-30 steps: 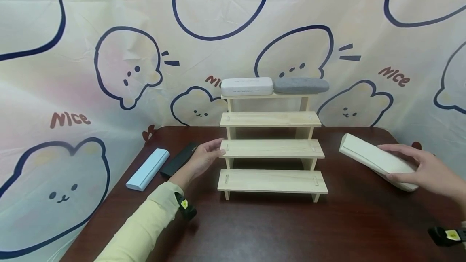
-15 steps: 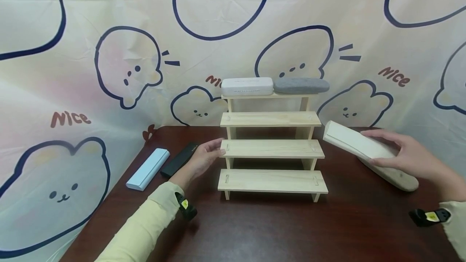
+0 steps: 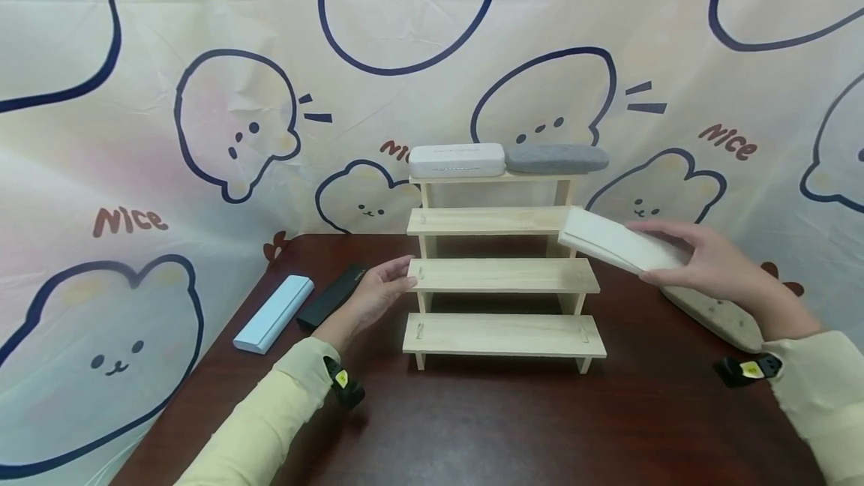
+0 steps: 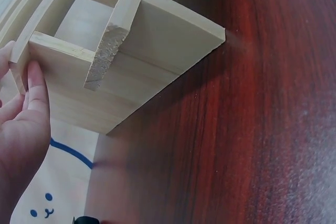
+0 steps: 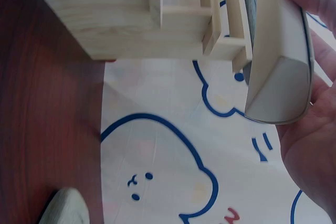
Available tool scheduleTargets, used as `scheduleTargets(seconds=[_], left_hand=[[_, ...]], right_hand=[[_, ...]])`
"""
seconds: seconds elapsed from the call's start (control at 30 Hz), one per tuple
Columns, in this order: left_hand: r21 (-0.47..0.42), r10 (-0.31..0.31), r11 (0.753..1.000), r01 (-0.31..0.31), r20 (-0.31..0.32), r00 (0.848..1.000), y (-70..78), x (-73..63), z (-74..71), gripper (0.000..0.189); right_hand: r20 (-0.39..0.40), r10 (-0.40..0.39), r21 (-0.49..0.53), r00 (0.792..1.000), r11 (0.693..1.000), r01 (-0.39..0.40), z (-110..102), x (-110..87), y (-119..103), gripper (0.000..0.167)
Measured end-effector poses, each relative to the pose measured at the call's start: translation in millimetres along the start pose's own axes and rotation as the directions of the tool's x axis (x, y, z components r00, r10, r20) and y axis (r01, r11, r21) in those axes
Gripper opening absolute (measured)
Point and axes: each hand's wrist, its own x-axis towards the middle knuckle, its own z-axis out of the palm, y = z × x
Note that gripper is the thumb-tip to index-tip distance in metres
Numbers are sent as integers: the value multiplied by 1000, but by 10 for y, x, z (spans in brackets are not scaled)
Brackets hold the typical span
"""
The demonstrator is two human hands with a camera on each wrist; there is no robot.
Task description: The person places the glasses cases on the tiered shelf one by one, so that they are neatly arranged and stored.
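Patterned cloth: the word "Nice" in brown, once at left, once at right.
Cloth behind shelf: word partly hidden, "Ni" visible.
Black case: small marking, not readable.

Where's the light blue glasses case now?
In the head view, the light blue glasses case lies on the table at left, just left of the black case, which sits between it and the left hand.
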Motion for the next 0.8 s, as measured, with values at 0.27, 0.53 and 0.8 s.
scheduleTargets(seconds=[0.27,0.53,0.8], left_hand=[[2,-10,1000,10,8,1000,-8,16,-21,56],[8,-12,1000,12,10,1000,-4,11,-12,56],[12,-3,1000,3,14,1000,-2,2,-8,56]], right_hand=[[18,-39,16,999,999,38,76,212,-127,65],[46,-116,27,992,993,115,192,439,-222,63],[79,-185,60,980,982,181,293,642,-340,64]])
